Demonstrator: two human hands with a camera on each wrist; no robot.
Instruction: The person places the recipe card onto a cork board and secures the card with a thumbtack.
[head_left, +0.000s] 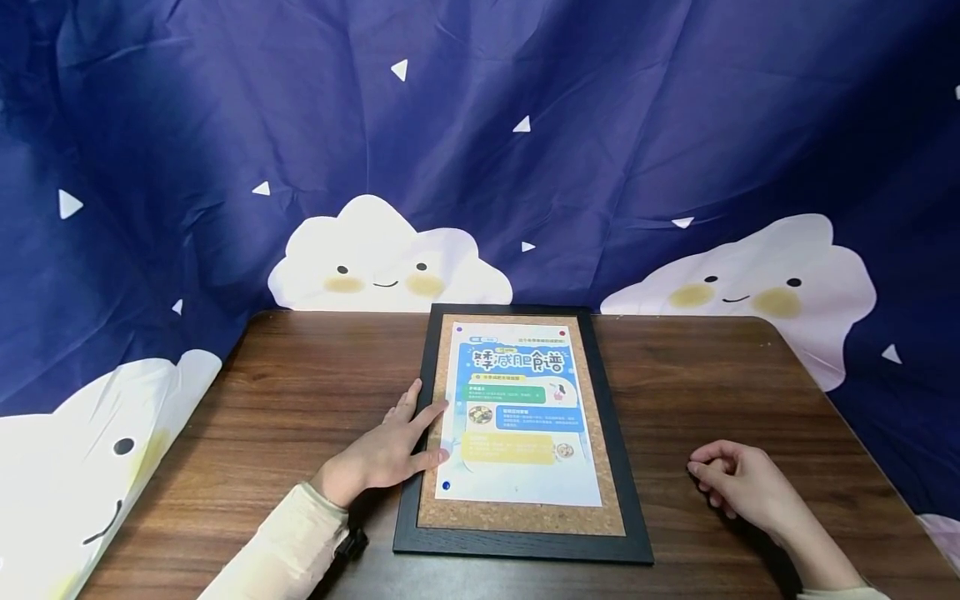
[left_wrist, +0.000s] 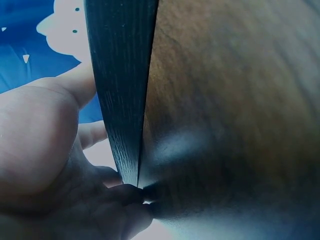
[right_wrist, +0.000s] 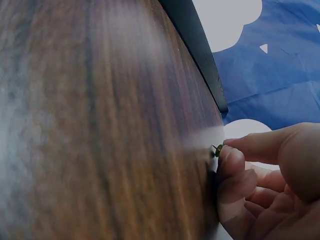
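A cork board (head_left: 517,518) in a black frame (head_left: 525,546) lies on the table, bearing a printed paper sheet (head_left: 525,487). Pins stand at three of the sheet's corners: a purple pin (head_left: 459,329), a red pin (head_left: 562,333) and a blue pin (head_left: 446,485). My left hand (head_left: 384,454) rests over the frame's left side with fingers spread, thumb and forefinger reaching the sheet's left edge. To the right of the board, low over the table, my right hand (head_left: 750,485) pinches a green push pin (right_wrist: 219,150) between thumb and forefinger, its point facing outward.
The dark wooden table (head_left: 322,358) extends on both sides of the board. Behind it hangs a blue curtain (head_left: 562,167) with smiling clouds, close to the frame's far edge. A small black object (head_left: 351,544) sits by the left sleeve.
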